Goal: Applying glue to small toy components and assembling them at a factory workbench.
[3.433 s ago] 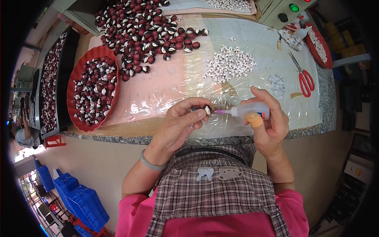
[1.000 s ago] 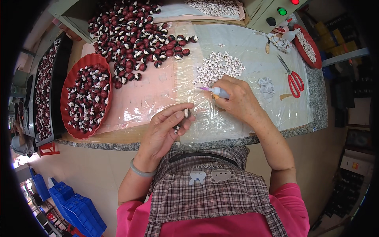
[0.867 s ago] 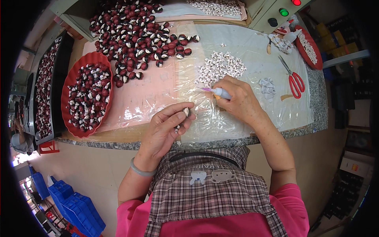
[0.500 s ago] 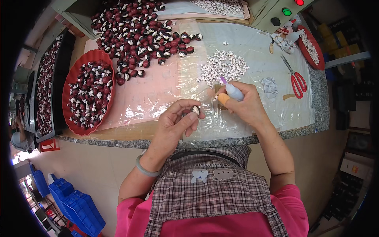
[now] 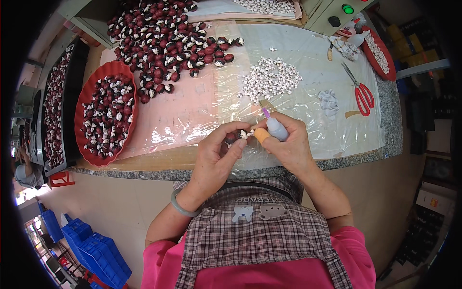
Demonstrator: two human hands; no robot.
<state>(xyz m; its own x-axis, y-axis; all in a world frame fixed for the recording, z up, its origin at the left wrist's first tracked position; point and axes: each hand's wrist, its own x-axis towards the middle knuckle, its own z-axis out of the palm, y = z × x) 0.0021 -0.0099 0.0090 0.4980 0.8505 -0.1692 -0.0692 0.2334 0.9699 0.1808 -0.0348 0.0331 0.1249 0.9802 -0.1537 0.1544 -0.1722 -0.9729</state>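
Small dark-red and black balls with white parts (image 5: pixel 232 138) are held in the curled fingers of my left hand (image 5: pixel 214 151); at least one shows, others may be hidden in the palm. My right hand (image 5: pixel 294 147) grips a squeeze bottle (image 5: pixel 277 128) with a purple tip, pointing away from me. An orange finger cot (image 5: pixel 263 135) covers one of its fingertips. That finger and the thumb pinch a tiny white piece (image 5: pixel 250 132) against the ball's white side. Just beyond the hands lies a heap of similar white pieces (image 5: pixel 272 79).
Many such balls (image 5: pixel 163 48) are spread at the far left. A red scalloped tray (image 5: pixel 84 147) beside them holds balls with white pieces. At right lie red-handled scissors (image 5: pixel 364 98), crumpled white tissue (image 5: pixel 328 103) and a red dish (image 5: pixel 391 72). The granite table edge (image 5: pixel 332 164) runs near me.
My right hand has moved left and toward me, bringing the white piece and bottle to the ball. My left hand has shifted slightly right, so both hands now meet.
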